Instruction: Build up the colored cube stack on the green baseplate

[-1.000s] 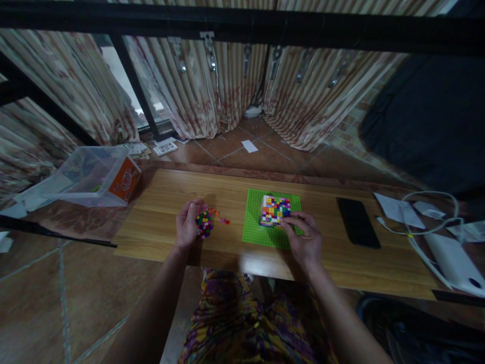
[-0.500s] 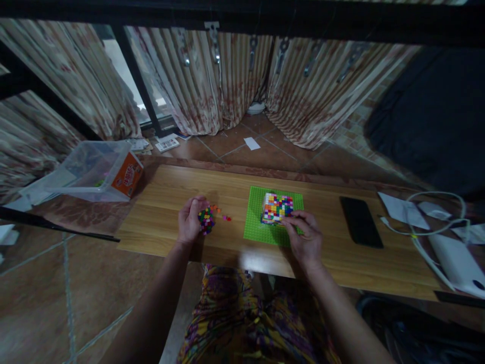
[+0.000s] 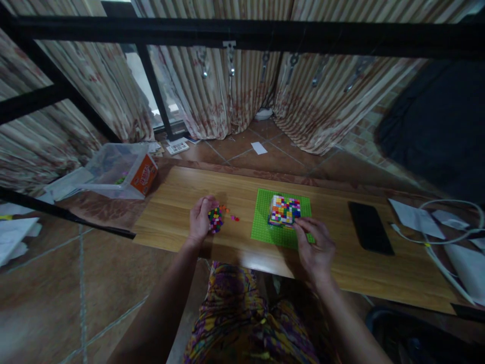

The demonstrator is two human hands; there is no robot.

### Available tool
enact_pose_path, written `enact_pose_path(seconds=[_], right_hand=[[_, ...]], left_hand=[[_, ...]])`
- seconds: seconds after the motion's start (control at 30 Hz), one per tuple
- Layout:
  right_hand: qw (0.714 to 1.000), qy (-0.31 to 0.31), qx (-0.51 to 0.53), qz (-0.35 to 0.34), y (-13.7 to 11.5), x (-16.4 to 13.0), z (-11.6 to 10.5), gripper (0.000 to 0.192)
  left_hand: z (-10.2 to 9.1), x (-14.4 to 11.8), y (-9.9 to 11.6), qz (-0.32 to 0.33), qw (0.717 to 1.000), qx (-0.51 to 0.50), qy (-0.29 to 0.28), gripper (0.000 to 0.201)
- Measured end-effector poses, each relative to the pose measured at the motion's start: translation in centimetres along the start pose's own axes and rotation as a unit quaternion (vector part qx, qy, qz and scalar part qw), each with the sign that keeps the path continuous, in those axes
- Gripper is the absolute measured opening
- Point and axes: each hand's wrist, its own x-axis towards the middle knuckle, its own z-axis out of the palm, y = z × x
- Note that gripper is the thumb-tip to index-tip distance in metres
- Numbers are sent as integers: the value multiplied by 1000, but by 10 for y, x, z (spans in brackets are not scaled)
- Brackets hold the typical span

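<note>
A green studded baseplate (image 3: pixel 261 222) lies on the wooden table, bearing a block built of small toy bricks (image 3: pixel 285 209) in many colours. At the block's front right corner are the fingertips of my right hand (image 3: pixel 316 245), thumb and forefinger pinched together; whatever lies between them is hidden. My left hand (image 3: pixel 199 220) rests on the table, cupped along the left side of a pile of loose small bricks (image 3: pixel 215 219). Its thumb shows on top, and its other fingers are partly hidden. Some orange bricks (image 3: pixel 225 208) and a red brick (image 3: pixel 237 219) lie right of the pile.
A black phone (image 3: pixel 371 227) lies on the table to the right, with a white cable (image 3: pixel 435 243) and papers beyond it. At the left stands a clear plastic bin (image 3: pixel 109 167) with an orange label. A dark metal bar (image 3: pixel 265 34) crosses above the far side.
The view has shifted, so the whole scene sits further right. My right hand's fingertips are now nearer the block's right corner. My left hand stays beside the pile.
</note>
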Motion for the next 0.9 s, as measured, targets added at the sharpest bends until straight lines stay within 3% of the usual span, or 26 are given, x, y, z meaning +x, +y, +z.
enact_pose_path(seconds=[0.13,0.23,0.37,0.6,0.9], right_hand=[[993,-106,41,-20,-25,-16,18,15],[977,-205,52,-38,-42,-30,42,17],[957,-275,60,-75,-63,-43,80,19],[936,-331,27,-119,-79,-43,124,19],[916,-350,-64,-183,-80,-40,140,17]], left_hand=[[-2,0,-1,-8,1000,-5,-2,46],[-3,1,-5,-13,1000,-21,1,46],[-4,2,-9,-13,999,-35,1,48],[-4,2,-7,-18,999,-33,-1,46],[-5,3,-8,-15,999,-30,-7,48]])
